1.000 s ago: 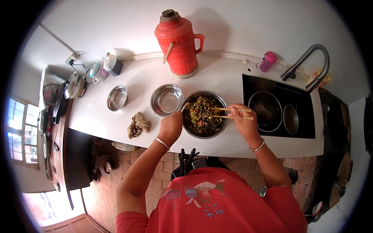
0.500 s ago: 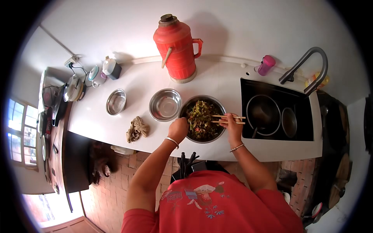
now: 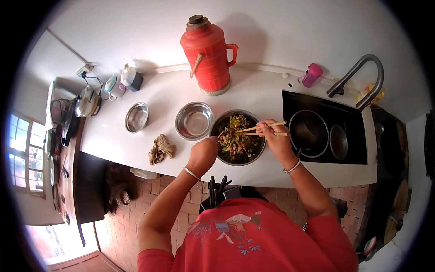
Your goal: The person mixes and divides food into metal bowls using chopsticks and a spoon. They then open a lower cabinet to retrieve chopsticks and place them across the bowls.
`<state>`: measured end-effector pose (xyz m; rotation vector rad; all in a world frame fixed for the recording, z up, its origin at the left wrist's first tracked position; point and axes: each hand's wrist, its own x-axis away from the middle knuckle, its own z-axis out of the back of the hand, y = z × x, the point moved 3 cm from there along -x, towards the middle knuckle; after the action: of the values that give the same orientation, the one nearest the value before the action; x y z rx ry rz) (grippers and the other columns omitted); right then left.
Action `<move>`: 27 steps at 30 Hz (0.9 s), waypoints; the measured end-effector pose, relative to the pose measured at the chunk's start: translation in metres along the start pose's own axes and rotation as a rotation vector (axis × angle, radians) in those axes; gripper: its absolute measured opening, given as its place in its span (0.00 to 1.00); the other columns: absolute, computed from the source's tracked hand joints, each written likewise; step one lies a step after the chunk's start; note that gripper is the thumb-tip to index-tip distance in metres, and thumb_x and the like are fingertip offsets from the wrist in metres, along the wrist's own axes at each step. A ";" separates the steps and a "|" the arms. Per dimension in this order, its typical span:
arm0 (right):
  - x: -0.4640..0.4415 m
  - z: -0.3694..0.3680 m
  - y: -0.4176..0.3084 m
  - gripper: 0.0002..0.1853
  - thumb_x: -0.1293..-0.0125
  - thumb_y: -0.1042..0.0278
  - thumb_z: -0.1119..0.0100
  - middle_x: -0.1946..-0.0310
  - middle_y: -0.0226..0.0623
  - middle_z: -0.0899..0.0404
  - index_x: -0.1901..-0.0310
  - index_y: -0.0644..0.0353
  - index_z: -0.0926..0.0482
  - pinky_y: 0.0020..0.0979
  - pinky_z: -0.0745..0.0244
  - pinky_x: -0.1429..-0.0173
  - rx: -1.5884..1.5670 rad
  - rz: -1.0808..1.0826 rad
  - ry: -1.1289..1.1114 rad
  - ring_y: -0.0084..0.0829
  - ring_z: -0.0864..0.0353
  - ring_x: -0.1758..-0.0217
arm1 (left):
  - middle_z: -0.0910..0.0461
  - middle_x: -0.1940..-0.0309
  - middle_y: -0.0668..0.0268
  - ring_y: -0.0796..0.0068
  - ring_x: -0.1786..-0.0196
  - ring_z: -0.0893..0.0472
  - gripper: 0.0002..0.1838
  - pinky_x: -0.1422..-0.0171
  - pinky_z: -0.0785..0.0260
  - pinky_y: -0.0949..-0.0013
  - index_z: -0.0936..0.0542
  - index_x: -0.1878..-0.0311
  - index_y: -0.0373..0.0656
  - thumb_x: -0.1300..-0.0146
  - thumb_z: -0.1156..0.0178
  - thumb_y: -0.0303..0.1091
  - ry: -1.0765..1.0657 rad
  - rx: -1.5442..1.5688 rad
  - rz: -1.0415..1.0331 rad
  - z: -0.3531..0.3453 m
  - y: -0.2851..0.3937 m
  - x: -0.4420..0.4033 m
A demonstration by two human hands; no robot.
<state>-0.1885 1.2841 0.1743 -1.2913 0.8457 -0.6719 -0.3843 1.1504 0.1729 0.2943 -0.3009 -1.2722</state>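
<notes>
Chopsticks (image 3: pixel 282 134): held in the right hand (image 3: pixel 277 146), its fingers closed around them. Their long axis runs roughly left to right across the right side of the steel mixing bowl (image 3: pixel 259 150), tips pointing left at the chopped food (image 3: pixel 235 141), rear ends projecting beyond the right hand towards the sink (image 3: pixel 358 152). The two sticks are slightly spread behind the fingers.

The mixing bowl stands upright on the worktop (image 3: pixel 108 136), between the two hands. The left hand (image 3: pixel 203 155) is curled at its left rim, on the side away from the chopsticks. The fingertips are not clearly visible, so whether they grip the rim cannot be told. The right hand is the nearer to the tips.

Containers: the mixing bowl holds a heap of green food with red and pale pieces, dark around its edge. Just beside it, to the left, is a shallower steel bowl (image 3: pixel 194 121) with no food visible in it; further left, a small steel bowl (image 3: pixel 137 117), likewise. A crumpled cloth (image 3: pixel 161 149) lies near the front edge. The sink contains a large round vessel (image 3: pixel 309 129) and a smaller one (image 3: pixel 338 143), contents unclear
</notes>
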 end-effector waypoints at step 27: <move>0.042 -0.022 0.009 0.13 0.31 0.65 0.49 0.66 0.38 0.21 0.60 0.69 0.25 0.27 0.19 0.57 -0.240 0.041 0.092 0.28 0.18 0.63 | 0.22 0.72 0.44 0.47 0.66 0.22 0.13 0.59 0.30 0.58 0.20 0.64 0.31 0.41 0.50 0.32 0.004 0.523 0.228 -0.015 -0.030 0.019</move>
<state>-0.1844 1.2388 0.1572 -1.4615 1.0495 -0.6142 -0.4001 1.1253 0.1491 0.6872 -0.6467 -0.9527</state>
